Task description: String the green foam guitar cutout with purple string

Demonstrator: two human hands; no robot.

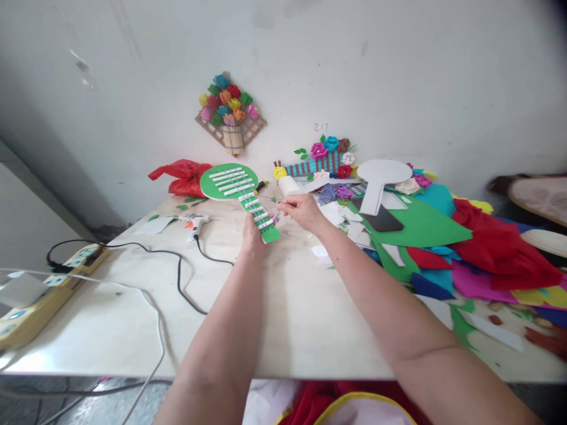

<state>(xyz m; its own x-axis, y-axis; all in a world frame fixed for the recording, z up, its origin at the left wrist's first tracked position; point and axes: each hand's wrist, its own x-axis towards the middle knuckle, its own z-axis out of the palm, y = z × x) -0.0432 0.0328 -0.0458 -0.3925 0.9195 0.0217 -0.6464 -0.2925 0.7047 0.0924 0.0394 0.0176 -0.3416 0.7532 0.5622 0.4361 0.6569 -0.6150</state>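
Well, on the pale table [283,307], middle-far, lies a green paddle-shaped cutout [228,180] with white strips [230,182] across it, its handle end at the hands. It looks light, thin and bendy, foam or card; best gripped by the bare handle edge, off the strips. Left hand [253,235] is closed on the handle. Right hand [303,209], just right of it, has fingertips pinched together; whether on a strip or nothing, can't tell. Fingertips small, blurred. Glue gun [195,223] lies to the left.
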